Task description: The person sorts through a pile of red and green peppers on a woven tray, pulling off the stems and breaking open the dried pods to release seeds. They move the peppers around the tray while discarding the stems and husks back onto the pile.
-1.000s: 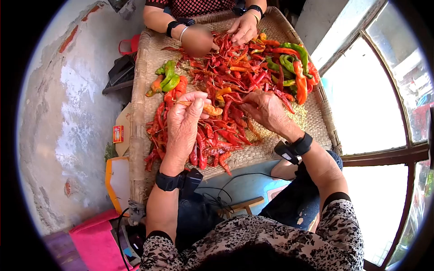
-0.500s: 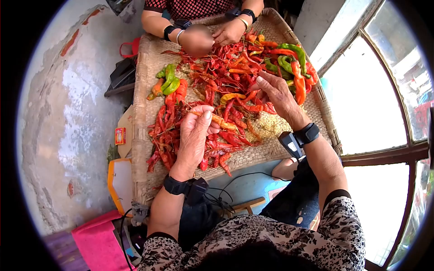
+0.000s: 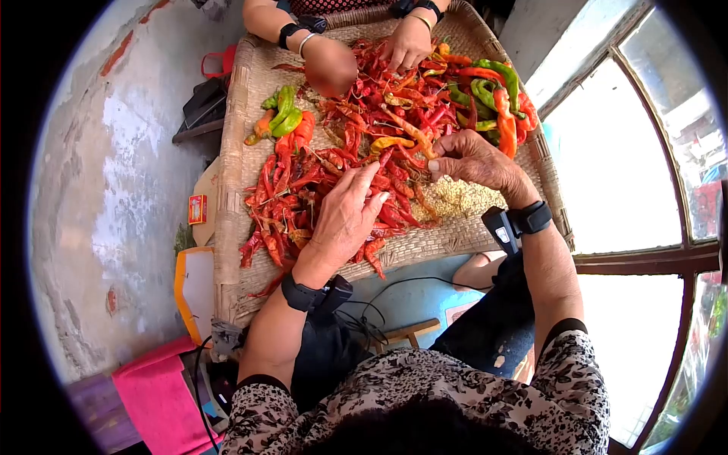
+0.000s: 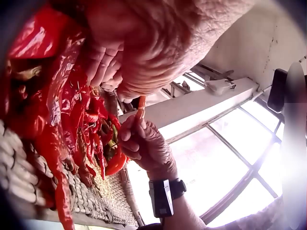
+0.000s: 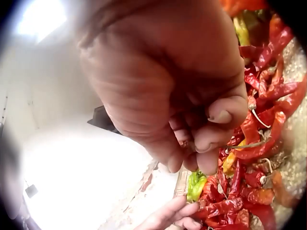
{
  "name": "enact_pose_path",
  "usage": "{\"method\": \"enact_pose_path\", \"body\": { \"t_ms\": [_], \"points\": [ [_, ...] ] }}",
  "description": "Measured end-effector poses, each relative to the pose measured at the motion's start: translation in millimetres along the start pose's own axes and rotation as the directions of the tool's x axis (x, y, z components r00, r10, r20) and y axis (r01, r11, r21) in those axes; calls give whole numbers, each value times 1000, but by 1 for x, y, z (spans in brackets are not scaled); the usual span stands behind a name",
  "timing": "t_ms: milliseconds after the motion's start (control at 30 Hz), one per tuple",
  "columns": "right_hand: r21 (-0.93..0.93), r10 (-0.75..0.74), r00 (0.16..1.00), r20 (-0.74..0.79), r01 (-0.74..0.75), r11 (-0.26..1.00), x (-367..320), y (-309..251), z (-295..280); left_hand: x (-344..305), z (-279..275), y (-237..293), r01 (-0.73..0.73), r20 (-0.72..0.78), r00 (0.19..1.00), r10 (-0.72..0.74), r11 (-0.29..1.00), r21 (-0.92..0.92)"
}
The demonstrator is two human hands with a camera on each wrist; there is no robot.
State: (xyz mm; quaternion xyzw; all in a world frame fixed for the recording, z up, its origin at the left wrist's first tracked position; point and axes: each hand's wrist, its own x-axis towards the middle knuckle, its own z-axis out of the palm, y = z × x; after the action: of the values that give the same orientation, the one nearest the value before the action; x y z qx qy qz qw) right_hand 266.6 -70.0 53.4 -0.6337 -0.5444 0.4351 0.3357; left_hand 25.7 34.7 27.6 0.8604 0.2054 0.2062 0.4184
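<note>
My left hand is over the near heap of dried red peppers with its fingers extended and nothing seen gripped. Its fingertips come close to a red pepper. To the right, my right hand pinches the end of a slender orange pepper between thumb and fingers. The left wrist view also shows this orange pepper rising from the right hand. In the right wrist view, the curled fingers hide most of what they pinch. A yellow-orange pepper lies between the hands.
Everything lies on a large woven tray with a raised rim. Pale seeds are spread near the right hand. Green peppers lie at left, more green and red ones at right. Another person's hands work at the far side.
The left hand no longer grips the orange dried pepper it held earlier; its fingers have straightened. The right hand has come down and nearer, and now pinches an orange pepper.
</note>
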Motion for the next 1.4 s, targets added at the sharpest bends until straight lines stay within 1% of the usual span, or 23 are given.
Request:
{"method": "enact_pose_path", "body": {
  "t_ms": [33,67,100,133,167,200,267,333,400,467,533,667,700,833,1000,1067,1133,1167,1200,1267,1300,1333,1400],
  "points": [
    [42,-9,988,-152,16,999,1,2,-6,1,3,-5,-161,-30,985,172,960,230],
    [82,-11,953,-303,38,996,3,4,-10,1,5,-8,-299,-19,939,343,842,449],
    [-180,-158,848,-505,76,981,9,11,-10,0,5,-9,-281,42,955,293,850,446],
    [-432,-339,696,-633,46,901,14,17,-7,-1,6,-11,-284,47,955,294,850,445],
    [-426,-289,704,-649,-21,904,15,23,-7,-1,7,-14,-280,63,954,293,793,541],
    [-438,-268,729,-630,-48,898,12,11,2,-2,8,-16,-273,79,954,290,727,631],
    [-262,-145,922,-359,49,964,10,7,20,-2,6,-17,-282,88,951,295,722,631],
    [-412,-314,931,-184,217,885,18,18,50,-4,3,-12,-299,187,954,235,682,667],
    [-540,-391,909,-144,258,801,23,25,74,-5,4,-13,-315,177,948,265,692,650],
    [-597,-476,862,-174,292,747,28,24,85,-5,4,-13,-329,157,941,300,699,634],
    [-526,-250,947,-202,111,843,28,16,91,-6,4,-12,-333,153,940,305,718,612],
    [-491,-263,934,-242,116,863,29,21,99,-6,3,-12,-357,165,930,327,706,612],
    [-435,-233,937,-261,101,895,29,23,101,-7,3,-11,-358,181,931,317,701,616],
    [-470,-159,958,-238,30,882,28,18,95,-7,5,-14,-380,164,918,360,687,619],
    [-478,-324,925,-198,197,856,22,13,59,-7,2,-10,-368,184,927,328,692,621],
    [-272,-120,984,-133,80,959,10,-13,35,-8,3,-11,-360,191,931,312,691,626],
    [57,-45,976,-214,59,997,8,-15,17,-8,4,-12,-372,193,925,326,690,620],
    [156,-112,949,-295,163,974,10,-10,8,-8,5,-12,-373,196,926,323,692,618],
    [231,-174,838,-517,333,914,18,0,7,-8,5,-12,-378,193,923,334,691,615],
    [-130,-270,622,-735,261,956,23,14,-1,-9,5,-12,-385,193,920,341,691,612],
    [-303,-319,632,-706,137,943,14,7,0,-8,4,-12,-380,192,922,336,694,611],
    [-407,-325,716,-618,62,911,14,18,0,-8,4,-13,-377,192,924,331,698,609],
    [-591,-276,904,-325,34,806,8,19,14,-8,4,-12,-372,201,927,316,700,610]
  ]
}}
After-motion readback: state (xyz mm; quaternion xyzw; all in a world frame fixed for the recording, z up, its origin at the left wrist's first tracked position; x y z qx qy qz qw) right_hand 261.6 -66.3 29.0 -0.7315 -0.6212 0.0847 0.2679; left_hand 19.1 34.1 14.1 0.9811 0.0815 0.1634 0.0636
